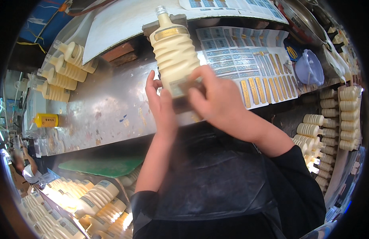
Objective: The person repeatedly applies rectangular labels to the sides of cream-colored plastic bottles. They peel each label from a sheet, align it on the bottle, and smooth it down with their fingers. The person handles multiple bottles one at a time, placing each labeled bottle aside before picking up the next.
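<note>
A cream bottle (174, 55) with a wavy ribbed body lies on the bench, its clear neck pointing away from me. Near its shoulder sits a gold label, and a pale label (177, 87) shows close to the base. A dark block (177, 20) is under the neck end. My left hand (162, 101) holds the lower left edge of the bottle, thumb at the base. Over the lower right side, my right hand (212, 91) is closed, fingers curled against the pale label. Something dark and blurred at its fingertips cannot be made out.
Sheets of gold and silver stickers (248, 67) lie right of the bottle, beside a lilac bucket (309, 67). Several cream bottles (67, 69) and a yellow container (46, 120) stand at left. More bottles fill both lower sides. A green board (101, 167) lies below the metal bench (108, 107).
</note>
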`<state>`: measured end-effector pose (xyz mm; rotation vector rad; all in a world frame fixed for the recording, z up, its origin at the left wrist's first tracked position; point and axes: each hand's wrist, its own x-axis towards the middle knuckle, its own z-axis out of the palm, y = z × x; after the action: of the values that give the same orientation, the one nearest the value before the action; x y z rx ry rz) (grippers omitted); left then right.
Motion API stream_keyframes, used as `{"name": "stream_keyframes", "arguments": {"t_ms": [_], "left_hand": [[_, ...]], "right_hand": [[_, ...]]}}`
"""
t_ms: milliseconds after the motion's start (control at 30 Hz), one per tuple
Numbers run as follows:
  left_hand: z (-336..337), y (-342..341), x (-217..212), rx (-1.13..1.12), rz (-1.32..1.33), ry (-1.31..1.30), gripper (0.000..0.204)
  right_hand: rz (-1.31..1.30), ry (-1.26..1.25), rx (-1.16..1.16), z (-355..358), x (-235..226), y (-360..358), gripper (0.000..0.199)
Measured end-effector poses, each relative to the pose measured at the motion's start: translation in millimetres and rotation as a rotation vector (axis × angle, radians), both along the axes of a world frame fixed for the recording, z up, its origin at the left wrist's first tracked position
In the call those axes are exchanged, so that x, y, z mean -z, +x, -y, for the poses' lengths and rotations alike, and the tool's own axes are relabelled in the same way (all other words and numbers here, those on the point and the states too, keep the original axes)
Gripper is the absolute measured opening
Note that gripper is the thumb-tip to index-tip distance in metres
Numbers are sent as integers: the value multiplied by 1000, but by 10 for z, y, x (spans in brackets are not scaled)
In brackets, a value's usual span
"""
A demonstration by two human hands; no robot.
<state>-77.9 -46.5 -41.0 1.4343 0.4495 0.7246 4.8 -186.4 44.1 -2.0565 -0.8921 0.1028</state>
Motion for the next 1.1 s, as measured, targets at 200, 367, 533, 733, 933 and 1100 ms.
{"name": "stream_keyframes", "arguments": {"t_ms": [200, 367, 533, 733, 933, 1100], "left_hand": [[43, 161, 55, -78, -170, 171, 60], [103, 169, 65, -32, 4, -116, 56], [113, 236, -51, -66, -85, -131, 57], [65, 178, 96, -43, -113, 72, 58], [94, 189, 58, -19, -22, -152, 58], [92, 173, 80, -8, -78, -91, 56]], "right_hand": [[-158, -74, 93, 137, 246, 206, 22], [-419, 28, 176, 363, 456, 351, 27], [-114, 111, 25, 153, 162, 57, 19], [-85, 50, 132, 255, 428, 188, 16], [-334, 122, 207, 358, 461, 278, 21], [-289, 101, 152, 314, 448, 213, 21]]}}
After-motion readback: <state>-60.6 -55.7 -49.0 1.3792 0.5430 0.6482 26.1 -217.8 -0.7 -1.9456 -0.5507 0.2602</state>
